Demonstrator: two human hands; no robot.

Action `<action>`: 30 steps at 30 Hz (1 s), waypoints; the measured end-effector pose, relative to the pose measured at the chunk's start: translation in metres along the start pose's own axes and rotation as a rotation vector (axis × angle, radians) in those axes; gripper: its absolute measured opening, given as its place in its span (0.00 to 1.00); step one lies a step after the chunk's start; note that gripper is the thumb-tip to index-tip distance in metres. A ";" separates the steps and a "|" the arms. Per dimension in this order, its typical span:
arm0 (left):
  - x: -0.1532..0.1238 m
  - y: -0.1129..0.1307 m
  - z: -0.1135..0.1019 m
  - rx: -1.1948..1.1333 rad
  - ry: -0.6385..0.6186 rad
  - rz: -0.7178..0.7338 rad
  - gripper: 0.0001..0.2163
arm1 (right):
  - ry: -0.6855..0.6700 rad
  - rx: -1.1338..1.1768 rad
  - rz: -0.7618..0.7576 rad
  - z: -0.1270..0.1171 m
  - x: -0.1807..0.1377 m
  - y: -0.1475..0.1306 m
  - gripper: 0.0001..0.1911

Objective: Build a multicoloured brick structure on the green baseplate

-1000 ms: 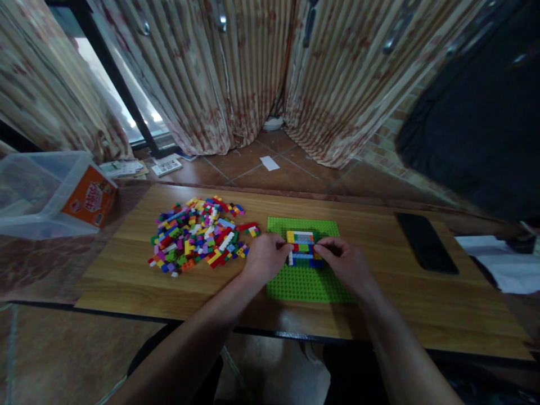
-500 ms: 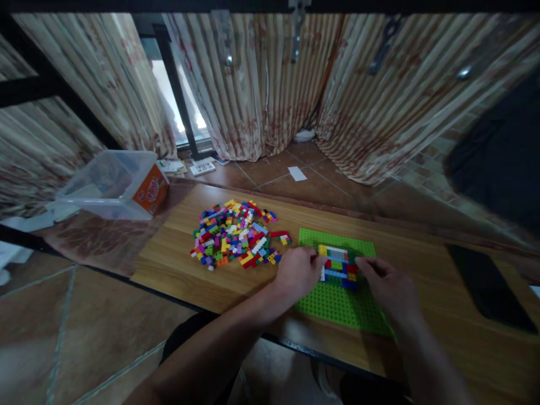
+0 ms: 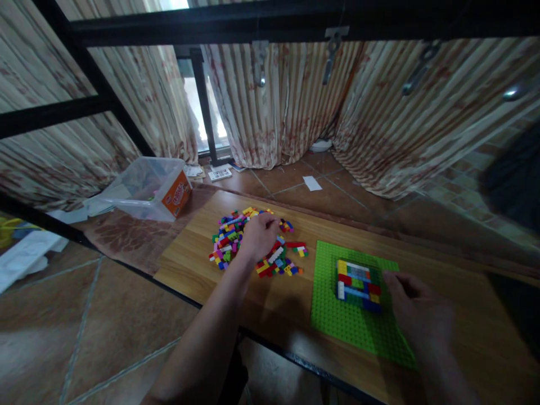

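Observation:
My left hand (image 3: 259,233) hovers over the heap of loose toy bricks (image 3: 230,236), fingers drawn into a pinch; whatever may be in it is too small to make out. Several colours of brick form a low block (image 3: 358,287) on the green baseplate (image 3: 333,315). Just right of that block is my right hand (image 3: 417,312), its fingers curled together over the baseplate's right side. Whether those fingertips hold anything is hidden.
The wooden tabletop (image 3: 278,304) carries a dark flat object (image 3: 514,304) at the right. Beyond its left end stands a clear plastic bin (image 3: 143,188) with an orange label. Striped curtains (image 3: 253,112) hang behind a dark metal frame (image 3: 211,31).
My left hand has left the brick block and moved left over the loose heap. My right hand stays beside the block. The head view has shifted, so the whole scene sits further right.

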State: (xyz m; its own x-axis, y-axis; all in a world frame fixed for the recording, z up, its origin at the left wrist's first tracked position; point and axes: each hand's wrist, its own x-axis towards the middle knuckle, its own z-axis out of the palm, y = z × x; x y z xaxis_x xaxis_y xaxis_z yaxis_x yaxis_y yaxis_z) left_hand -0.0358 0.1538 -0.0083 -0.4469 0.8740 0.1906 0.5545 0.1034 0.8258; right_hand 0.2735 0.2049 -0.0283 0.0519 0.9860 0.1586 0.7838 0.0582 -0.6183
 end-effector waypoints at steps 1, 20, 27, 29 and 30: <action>0.003 -0.004 -0.007 0.001 0.013 -0.011 0.10 | -0.005 -0.007 0.004 0.000 0.000 -0.001 0.23; -0.008 -0.033 -0.078 0.371 -0.076 -0.184 0.14 | -0.055 0.010 -0.058 0.006 0.000 0.004 0.21; -0.016 -0.027 -0.066 0.405 -0.239 -0.115 0.10 | -0.096 0.025 -0.062 0.007 0.000 -0.003 0.20; -0.016 -0.020 -0.055 0.435 -0.257 -0.067 0.07 | -0.100 0.007 -0.077 0.008 0.000 -0.003 0.20; -0.016 -0.016 -0.050 0.453 -0.259 -0.051 0.06 | -0.101 0.000 -0.088 0.009 0.000 -0.002 0.19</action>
State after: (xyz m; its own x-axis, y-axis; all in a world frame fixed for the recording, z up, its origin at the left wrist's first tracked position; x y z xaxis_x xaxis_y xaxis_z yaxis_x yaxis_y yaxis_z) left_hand -0.0724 0.1147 0.0021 -0.3243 0.9455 -0.0288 0.8104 0.2935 0.5072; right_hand 0.2660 0.2058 -0.0338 -0.0795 0.9878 0.1340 0.7824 0.1451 -0.6056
